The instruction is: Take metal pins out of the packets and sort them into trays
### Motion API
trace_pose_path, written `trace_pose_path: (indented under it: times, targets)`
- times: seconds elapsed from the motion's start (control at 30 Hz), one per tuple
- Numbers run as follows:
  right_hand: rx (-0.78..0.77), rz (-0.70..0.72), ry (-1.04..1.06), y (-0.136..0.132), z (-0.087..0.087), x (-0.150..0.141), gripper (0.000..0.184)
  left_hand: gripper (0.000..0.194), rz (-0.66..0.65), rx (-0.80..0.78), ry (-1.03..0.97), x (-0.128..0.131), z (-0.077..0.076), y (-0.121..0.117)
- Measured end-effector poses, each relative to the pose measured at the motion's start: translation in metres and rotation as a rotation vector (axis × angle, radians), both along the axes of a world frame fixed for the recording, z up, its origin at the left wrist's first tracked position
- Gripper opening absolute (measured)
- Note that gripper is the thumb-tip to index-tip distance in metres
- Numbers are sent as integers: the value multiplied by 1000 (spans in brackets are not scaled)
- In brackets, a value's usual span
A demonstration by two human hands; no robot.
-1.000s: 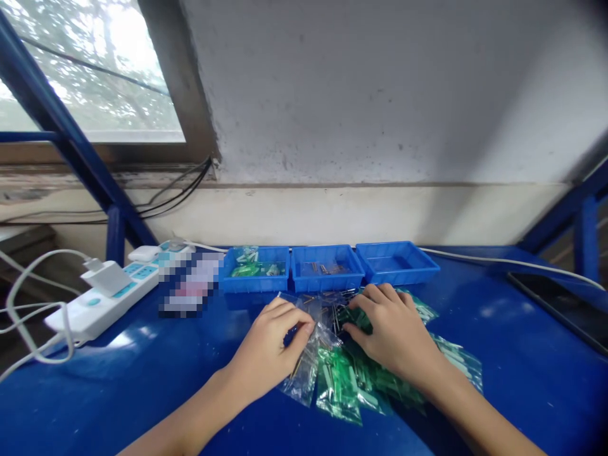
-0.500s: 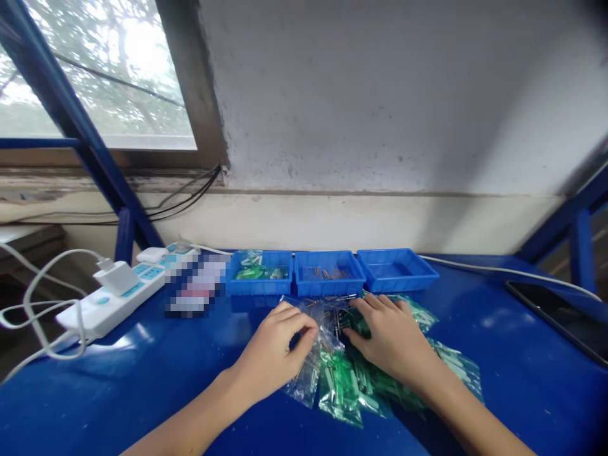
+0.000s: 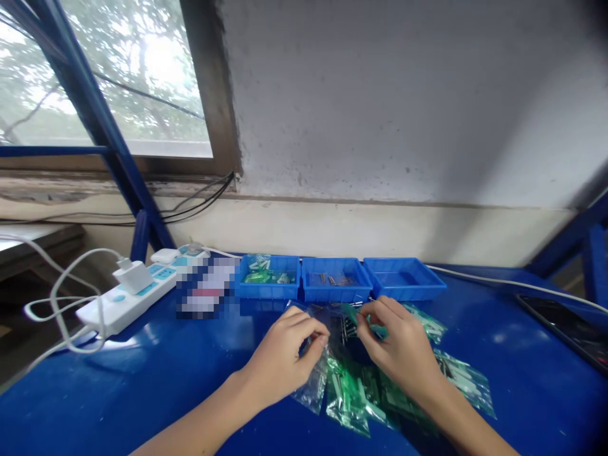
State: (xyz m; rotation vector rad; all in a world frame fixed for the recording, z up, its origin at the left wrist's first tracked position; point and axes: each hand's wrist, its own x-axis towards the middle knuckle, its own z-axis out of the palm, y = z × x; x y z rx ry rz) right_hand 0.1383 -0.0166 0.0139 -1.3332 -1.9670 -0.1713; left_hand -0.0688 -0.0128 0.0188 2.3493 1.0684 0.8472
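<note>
My left hand [image 3: 289,349] is closed in a pinch over a clear plastic bag [image 3: 311,389]; anything between its thumb and finger is too small to make out. Opposite it, my right hand [image 3: 401,339] has its fingertips closed on a green plastic bag [image 3: 352,313], whose lower part the hand hides. Loose thin metal pins [image 3: 348,329] lie between the two hands. Below them rests a bright green bag [image 3: 346,396] of pale, stick-like pieces. Similar green bags [image 3: 468,380] spread out beside and behind my right wrist.
Three blue bins stand along the back: the left bin [image 3: 268,292] holds green bags, the middle bin [image 3: 335,294] a few metal pins, the right bin [image 3: 408,292] nothing visible. A power strip [image 3: 99,313] with white cables is at left, a dark phone [image 3: 563,326] at right.
My right hand has lifted slightly, and its spread fingers have drawn together on the green bag. The left hand keeps its pinch. The whole view has shifted a little.
</note>
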Motion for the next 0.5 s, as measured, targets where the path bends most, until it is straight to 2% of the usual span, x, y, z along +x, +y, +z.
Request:
trace_pose_path:
  times: [0.07,0.2,0.33,0.4,0.5]
  targets:
    - [43,101,116,-5,6,-3,8,18,23,-16,-46,1,1,-2]
    - [13,312,225,-13,11,-9,7,50,67,-93,-183,3,-4,-5]
    - [-56,388,277,-17,10,-14,9,65,78,-128,-306,6,-7,-9]
    - [-65,401,279,-18,9,-17,9,51,90,-76,-292,8,-5,-11]
    - [-64,363,295,-18,10,-21,8,4,75,-57,-229,10,0,-13]
